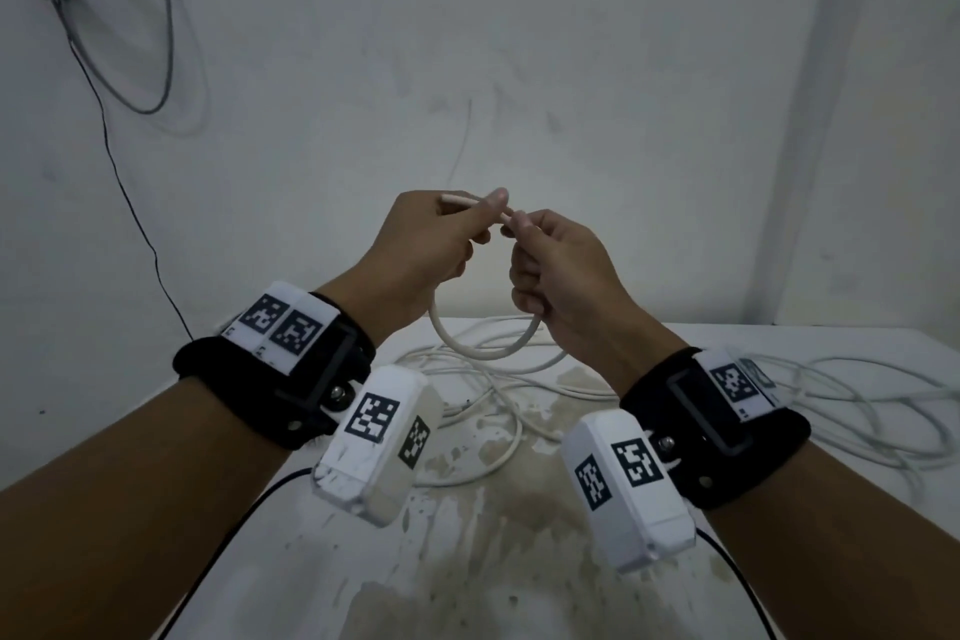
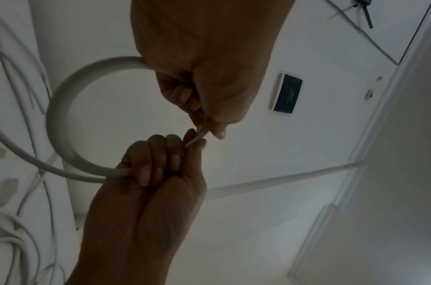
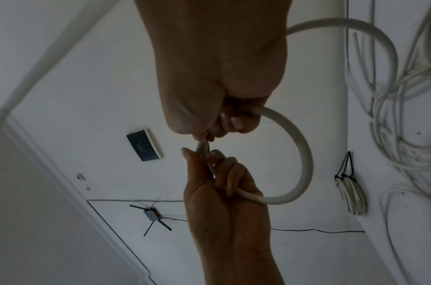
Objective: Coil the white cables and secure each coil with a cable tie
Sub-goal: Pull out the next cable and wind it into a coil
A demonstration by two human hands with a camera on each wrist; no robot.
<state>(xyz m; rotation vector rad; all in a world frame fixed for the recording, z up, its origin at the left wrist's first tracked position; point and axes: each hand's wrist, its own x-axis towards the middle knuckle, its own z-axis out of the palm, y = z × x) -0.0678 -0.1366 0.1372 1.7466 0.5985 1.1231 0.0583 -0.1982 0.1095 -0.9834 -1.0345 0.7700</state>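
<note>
Both hands were raised above the bench [image 1: 649, 603], nearly touching. Left hand [image 1: 415, 244] had its fingers curled round a white cable [image 1: 488, 353], pinching it between thumb and forefinger, with the cable's cut end poking out past the knuckles. Right hand [image 1: 563, 270] was likewise curled round the same cable, thumb and forefinger pinching it just beside the left thumb. Between the two grips the cable hung down in one round loop, clear of the bench in the head view.

From the left wrist view, the left hand [image 2: 202, 63] sat at the top and the right hand [image 2: 151, 185] below, the cable [image 2: 60, 108] arcing out to the side. From the right wrist view, the right hand [image 3: 217, 73] was at the top, the left hand [image 3: 221, 202] beneath, the cable [image 3: 304, 154] curving round beside them.

More loose white cables [image 1: 857, 411] lay tangled on the stained white bench, under and to the right of the hands. A finished coil [image 3: 351, 194], bound with a black tie, showed in the right wrist view. A dark rectangular box [image 3: 143, 144] carried small writing, too small to read. Black-and-white square markers sat on the wristbands [image 1: 291, 369]. A thin black wire [image 1: 130, 203] ran down the wall.
</note>
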